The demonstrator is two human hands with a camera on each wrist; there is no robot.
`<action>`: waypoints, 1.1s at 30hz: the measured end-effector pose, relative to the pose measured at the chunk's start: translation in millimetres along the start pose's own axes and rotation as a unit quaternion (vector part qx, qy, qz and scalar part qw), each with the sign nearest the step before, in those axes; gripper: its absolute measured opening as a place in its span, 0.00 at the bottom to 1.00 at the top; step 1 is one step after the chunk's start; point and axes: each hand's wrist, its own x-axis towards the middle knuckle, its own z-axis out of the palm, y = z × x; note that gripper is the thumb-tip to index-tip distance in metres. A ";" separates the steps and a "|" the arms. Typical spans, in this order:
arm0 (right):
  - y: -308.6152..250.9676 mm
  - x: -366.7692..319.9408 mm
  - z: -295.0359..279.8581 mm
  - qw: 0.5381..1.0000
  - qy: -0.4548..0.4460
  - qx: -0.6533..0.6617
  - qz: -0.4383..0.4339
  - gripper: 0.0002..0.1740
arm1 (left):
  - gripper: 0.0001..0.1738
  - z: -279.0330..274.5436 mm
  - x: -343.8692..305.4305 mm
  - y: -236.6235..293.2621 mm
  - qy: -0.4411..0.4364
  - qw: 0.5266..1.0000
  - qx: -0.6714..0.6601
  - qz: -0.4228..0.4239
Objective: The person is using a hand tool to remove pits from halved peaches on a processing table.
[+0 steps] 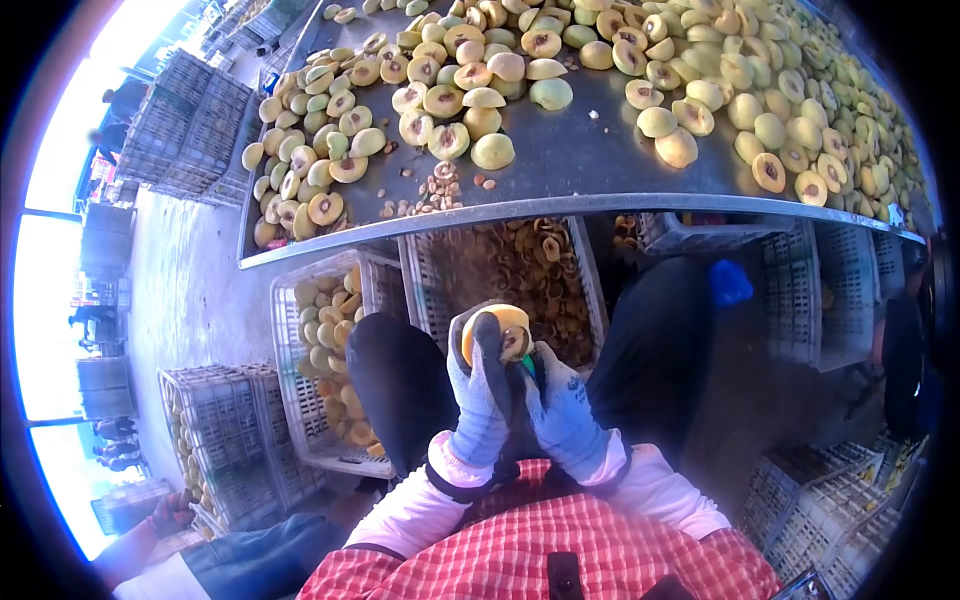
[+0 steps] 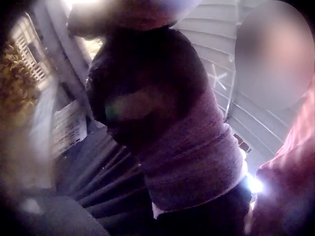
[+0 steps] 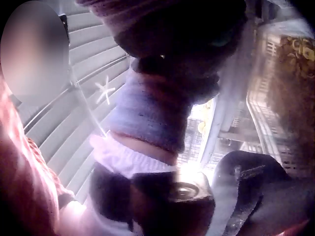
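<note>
In the head view, the gloved left hand point(image 1: 480, 390) grips a halved yellow fruit point(image 1: 510, 325), its cut face and brown centre turned up. Close against it on the right, the gloved right hand point(image 1: 562, 405) holds a small tool with a green part point(image 1: 528, 366) at the fruit's edge; the tool's tip is hard to make out. Both hands are above a crate of brown scraps point(image 1: 545, 255). The wrist views show the dark gloves and sleeves; the fruit cannot be made out there.
A metal table point(image 1: 560, 165) ahead bears many halved fruits and a small pile of pits point(image 1: 440, 190). Left of the knees stands a white crate of fruit halves point(image 1: 290, 400). Stacked crates point(image 1: 225, 430) stand farther left, others at right. Another person's arm shows at lower left.
</note>
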 end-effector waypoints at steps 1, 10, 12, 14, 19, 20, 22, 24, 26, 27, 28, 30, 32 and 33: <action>0.2 -1.2 0.0 1.000 0.005 0.019 -0.004 0.11 | 0.20 -0.7 0.1 -1.8 -0.004 1.000 0.013 0.007; 26.8 -4.4 2.0 0.981 -0.077 0.151 0.092 0.15 | 0.20 -11.2 16.0 6.9 -0.123 0.987 0.097 -0.026; 19.7 2.1 -1.5 0.949 -0.095 0.252 0.167 0.16 | 0.22 -3.8 26.8 31.8 -0.180 0.975 0.125 -0.046; 10.5 5.5 -6.0 0.890 -0.120 0.366 0.245 0.18 | 0.21 3.2 30.4 27.9 -0.160 0.980 0.114 -0.016; 17.2 -2.3 -12.9 0.496 -0.265 0.740 0.369 0.24 | 0.22 -18.9 43.6 13.8 -0.255 0.915 0.268 0.163; 19.9 -4.2 -10.9 0.456 -0.272 0.766 0.363 0.25 | 0.22 -20.3 44.6 12.4 -0.273 0.900 0.281 0.193; 23.9 -8.9 -6.5 0.373 -0.284 0.811 0.351 0.28 | 0.22 -21.8 43.1 9.8 -0.280 0.908 0.265 0.165; 25.6 -14.1 -6.2 0.366 -0.274 0.811 0.365 0.29 | 0.22 -21.2 43.0 6.3 -0.291 0.912 0.245 0.154; 28.3 -15.0 -6.9 0.381 -0.276 0.800 0.372 0.29 | 0.21 -21.0 41.7 7.5 -0.281 0.916 0.260 0.122; 29.4 -16.4 -6.3 0.362 -0.283 0.808 0.369 0.29 | 0.21 -23.5 44.2 6.9 -0.291 0.897 0.290 0.161; 30.7 -18.2 -5.0 0.343 -0.291 0.815 0.365 0.29 | 0.22 -25.9 46.6 7.3 -0.300 0.876 0.321 0.200; 32.2 -18.9 -3.4 0.305 -0.296 0.825 0.373 0.29 | 0.23 -26.3 49.8 13.3 -0.322 0.852 0.348 0.222; 32.7 -18.8 -2.1 0.267 -0.291 0.828 0.398 0.29 | 0.23 -29.7 51.9 12.7 -0.344 0.844 0.348 0.219; 33.7 -19.1 -1.2 0.274 -0.297 0.826 0.392 0.28 | 0.21 -31.7 51.4 6.3 -0.334 0.849 0.340 0.228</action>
